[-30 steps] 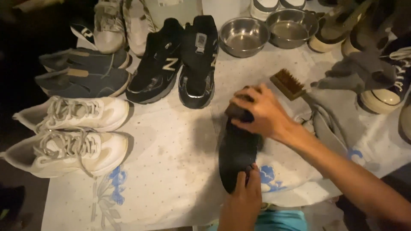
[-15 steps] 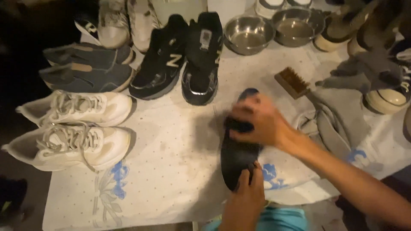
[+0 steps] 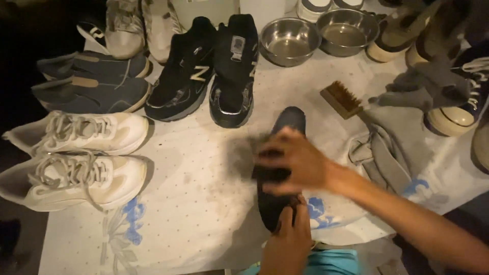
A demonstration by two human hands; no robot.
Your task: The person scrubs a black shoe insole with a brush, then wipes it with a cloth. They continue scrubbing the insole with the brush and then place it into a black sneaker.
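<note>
Lowest in the frame, at bottom centre, your left hand (image 3: 288, 242) is pinching the near end of the dark insole (image 3: 285, 127), fingers closed on its tip and pinning it to the cloth. The insole is lying lengthwise on the white flowered table cover (image 3: 204, 203), its far, bluish end pointing toward the top of the frame.

Just above, your right hand (image 3: 295, 163) is curling over the middle of the insole, fingers closed around a small dark pad (image 3: 270, 173); motion blur is hiding whether that is a brush or a rag. By the look of it, you are scrubbing the insole's surface, mid-stroke. The next pass is calling for a firm pin at the near end, so the insole is not sliding under the stroke.

To the right, grey insoles (image 3: 379, 158) are lying in a loose heap. On the left edge, a pair of white sneakers (image 3: 76, 153) is sitting side by side. Farther up, a wooden bristle brush (image 3: 341, 99) is resting apart from your hands. Beyond it, black sneakers (image 3: 214, 76) are standing at top centre, grey slip-ons (image 3: 91, 84) at upper left, and two steel bowls (image 3: 288, 40) along the top edge.
</note>
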